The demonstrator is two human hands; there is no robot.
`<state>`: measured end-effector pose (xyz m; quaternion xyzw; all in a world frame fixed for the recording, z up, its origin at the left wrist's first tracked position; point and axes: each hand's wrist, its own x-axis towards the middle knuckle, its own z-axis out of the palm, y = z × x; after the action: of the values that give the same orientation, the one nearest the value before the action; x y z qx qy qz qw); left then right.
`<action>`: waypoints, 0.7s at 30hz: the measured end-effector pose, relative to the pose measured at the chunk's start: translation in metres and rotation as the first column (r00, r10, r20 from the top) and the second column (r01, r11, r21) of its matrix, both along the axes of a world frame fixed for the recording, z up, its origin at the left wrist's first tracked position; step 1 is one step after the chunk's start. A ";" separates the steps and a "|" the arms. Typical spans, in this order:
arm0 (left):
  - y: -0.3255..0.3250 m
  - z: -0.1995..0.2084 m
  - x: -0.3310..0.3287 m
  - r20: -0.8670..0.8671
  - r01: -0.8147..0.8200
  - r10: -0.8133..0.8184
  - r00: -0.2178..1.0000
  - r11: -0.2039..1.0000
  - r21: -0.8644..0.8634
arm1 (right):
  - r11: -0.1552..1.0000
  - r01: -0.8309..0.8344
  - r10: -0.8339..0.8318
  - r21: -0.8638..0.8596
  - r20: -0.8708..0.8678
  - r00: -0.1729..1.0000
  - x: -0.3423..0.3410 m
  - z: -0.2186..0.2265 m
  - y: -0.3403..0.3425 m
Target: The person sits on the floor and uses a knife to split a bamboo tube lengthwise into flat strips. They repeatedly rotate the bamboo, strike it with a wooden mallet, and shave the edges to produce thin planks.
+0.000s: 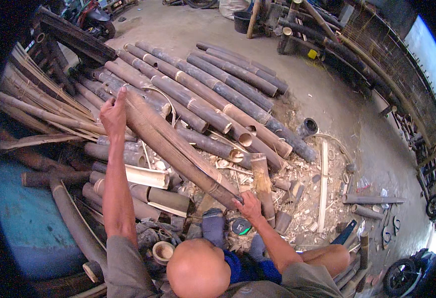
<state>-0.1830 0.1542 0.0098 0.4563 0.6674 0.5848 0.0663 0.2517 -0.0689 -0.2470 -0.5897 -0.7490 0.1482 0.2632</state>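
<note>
The left hand [112, 115] grips with closed fingers the far end of a long bamboo pole [178, 149] lying slanted over the bamboo pile [218, 94], and the right hand [249, 204] clasps its near end.

Long brown bamboo pole [178, 149], thick and dry with darker node rings, lifted diagonally above the bamboo pile, far end up-left in the left hand [113, 115], near cut end lower-right in the right hand [249, 206]
</note>
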 end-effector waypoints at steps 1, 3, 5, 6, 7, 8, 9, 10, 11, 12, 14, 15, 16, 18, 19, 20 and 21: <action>0.001 0.005 0.004 -0.080 -0.053 0.054 0.995 0.998 0.013 | 1.000 0.003 -0.003 0.028 0.010 1.000 0.001 0.000 0.006; -0.001 0.011 0.015 -0.234 -0.159 0.167 0.958 0.986 0.052 | 1.000 -0.021 0.022 -0.022 0.032 0.999 0.002 0.001 0.001; -0.008 0.012 0.018 -0.146 -0.124 0.136 0.980 0.988 0.087 | 0.976 -0.019 0.035 -0.219 0.071 0.997 -0.001 0.015 -0.006; -0.010 0.014 0.019 -0.102 -0.107 0.118 0.988 0.989 0.106 | 0.978 -0.013 0.022 -0.208 0.042 0.999 -0.003 0.016 -0.007; -0.011 0.019 0.026 -0.097 -0.107 0.117 0.988 0.989 0.101 | 0.980 -0.001 0.005 -0.200 0.021 1.000 -0.001 0.018 -0.010; -0.014 0.027 0.033 -0.097 -0.109 0.117 0.988 0.990 0.091 | 0.980 0.009 -0.010 -0.197 -0.005 1.000 0.000 0.019 -0.014; -0.016 0.031 0.038 -0.097 -0.109 0.117 0.988 0.991 0.080 | 0.986 0.017 -0.017 -0.168 0.001 1.000 0.004 0.022 -0.018; -0.019 0.034 0.030 -0.103 -0.131 0.141 0.985 0.987 0.092 | 0.991 0.003 -0.005 -0.132 -0.009 1.000 0.000 0.031 -0.018; -0.019 0.033 0.022 -0.107 -0.144 0.154 0.982 0.985 0.099 | 0.995 0.000 -0.002 -0.099 -0.016 1.000 -0.003 0.041 -0.020; -0.019 0.032 0.014 -0.111 -0.157 0.169 0.979 0.982 0.106 | 0.987 -0.004 0.010 -0.161 0.039 0.999 -0.005 0.049 -0.017; -0.022 0.045 0.036 -0.150 -0.129 0.153 0.977 0.979 0.158 | 0.954 0.043 0.008 -0.296 0.169 0.986 0.002 0.063 -0.017; -0.024 0.047 0.045 -0.169 -0.113 0.144 0.975 0.977 0.180 | 0.959 0.034 0.004 -0.280 0.135 0.991 0.004 0.061 -0.022; -0.025 0.050 0.043 -0.168 -0.128 0.159 0.973 0.975 0.183 | 0.970 0.009 0.015 -0.243 0.096 0.995 0.004 0.061 -0.018; -0.018 0.050 0.040 -0.168 -0.147 0.179 0.969 0.972 0.186 | 0.993 -0.039 0.048 -0.112 0.075 0.996 0.001 0.048 -0.016; -0.017 0.051 0.046 -0.173 -0.106 0.137 0.975 0.978 0.180 | 0.998 -0.058 0.059 -0.016 0.099 0.993 -0.002 0.033 -0.018; -0.019 0.057 0.050 -0.183 -0.070 0.104 0.978 0.980 0.186 | 0.998 -0.037 0.042 -0.043 0.117 0.992 -0.013 0.019 -0.016; -0.020 0.062 0.055 -0.196 -0.032 0.070 0.978 0.981 0.190 | 0.997 -0.013 0.023 -0.071 0.139 0.990 -0.022 0.006 -0.014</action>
<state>-0.1280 0.1344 0.0714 0.5000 0.6246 0.5970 -0.0596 0.2299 -0.0833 -0.2414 -0.6007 -0.7652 0.1353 0.1880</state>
